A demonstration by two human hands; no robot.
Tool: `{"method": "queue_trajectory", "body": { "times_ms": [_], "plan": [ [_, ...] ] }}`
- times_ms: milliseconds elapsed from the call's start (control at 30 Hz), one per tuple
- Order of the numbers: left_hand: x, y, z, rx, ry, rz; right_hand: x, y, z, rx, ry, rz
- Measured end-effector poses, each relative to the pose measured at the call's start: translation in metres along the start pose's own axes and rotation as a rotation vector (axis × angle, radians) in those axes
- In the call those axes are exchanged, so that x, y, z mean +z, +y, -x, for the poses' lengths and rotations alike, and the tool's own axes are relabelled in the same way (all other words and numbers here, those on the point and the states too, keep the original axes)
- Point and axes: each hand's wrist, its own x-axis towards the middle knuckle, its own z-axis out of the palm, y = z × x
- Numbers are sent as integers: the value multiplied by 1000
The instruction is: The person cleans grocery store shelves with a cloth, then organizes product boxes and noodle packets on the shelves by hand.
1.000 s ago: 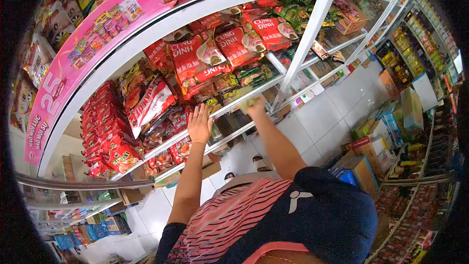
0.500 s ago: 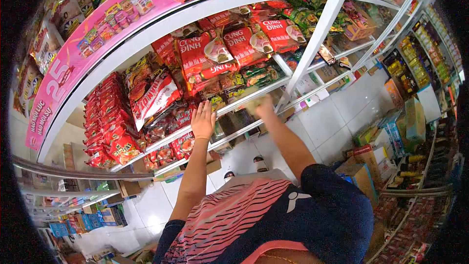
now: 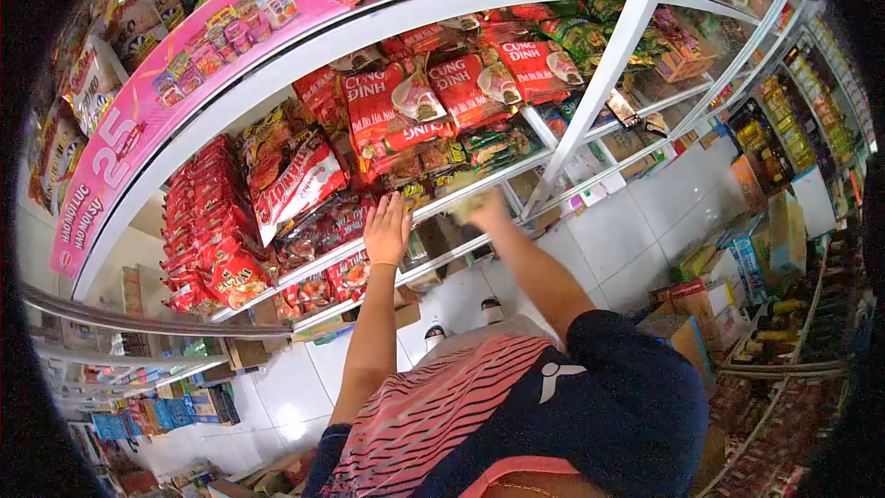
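Note:
My left hand (image 3: pixel 387 232) lies with its fingers stretched out on the white front edge (image 3: pixel 352 247) of a shelf. My right hand (image 3: pixel 491 212) is closed around a pale yellowish cloth (image 3: pixel 464 203), pressed against the same rail further right. Motion blurs this hand and the cloth. Just behind the hands sit red Cung Đình noodle packets (image 3: pixel 392 103), with smaller green packets (image 3: pixel 498 148) in front. A red and white noodle bag (image 3: pixel 300 186) leans left of my left hand, beside rows of small red packets (image 3: pixel 207 221).
A white upright post (image 3: pixel 604 83) stands right of my right hand. A pink advertising strip (image 3: pixel 221 37) runs along the shelf above. Below are white floor tiles (image 3: pixel 618 231); cardboard boxes (image 3: pixel 678 332) and stocked shelves (image 3: pixel 784 120) line the right side.
My right hand has slid a little left along the shelf edge with the cloth. My left hand stays flat at the same place on the edge. The view has shifted slightly.

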Motion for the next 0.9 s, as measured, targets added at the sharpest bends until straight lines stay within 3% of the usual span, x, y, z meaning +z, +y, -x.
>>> {"method": "queue_trajectory", "body": {
  "times_ms": [33, 100, 167, 233, 333, 400, 433, 467, 533, 567, 600, 633, 667, 700, 767, 833, 867, 900],
  "plan": [
    [0, 0, 0, 4, 7, -13, 17, -33, 13, -130, 246, -43],
    [-1, 1, -1, 0, 7, -14, 19, -87, 21, -271, 455, -78],
    [1, 0, 0, 0, 15, -30, -13, -94, 6, -279, 417, -64],
    [0, 2, -2, -12, 20, -26, -28, -74, -3, -231, -2, -371],
    [3, 1, -2, -8, 23, -36, 48, 24, 16, 9, 233, -210],
    [-1, 3, -2, -18, 33, -13, 47, 97, 14, 204, 191, -264],
    [0, 4, -1, -18, 28, -14, 0, 126, -5, 403, 33, -544],
    [0, 4, 0, -16, 27, -15, 59, 119, 12, 279, 328, -414],
    [1, 1, -1, 0, 34, 1, 15, 100, -5, 321, 302, -159],
    [1, 1, -1, 2, 28, -11, 15, 82, -11, 206, 351, -210],
    [1, 0, -1, 1, 23, -18, 33, 50, 7, -66, 215, 12],
    [0, 0, 0, 2, 26, -17, 19, 13, 4, -12, 234, -87],
    [-1, 1, 0, -1, 32, -20, 8, -25, 9, -33, -124, -61],
    [-2, 2, 0, -6, 38, -22, 62, -47, 34, -111, 222, -161],
    [-2, 3, -1, -12, 38, 4, 112, -71, 52, -185, 570, -253],
    [-3, 4, 0, -16, 34, 28, 58, -69, 23, -199, 519, -325],
    [-3, 4, -1, -14, 40, 25, 29, -55, 7, -35, -82, -429],
    [-3, 4, -2, -11, 47, 21, 12, -32, -5, 30, -254, -408]
  ]
}}
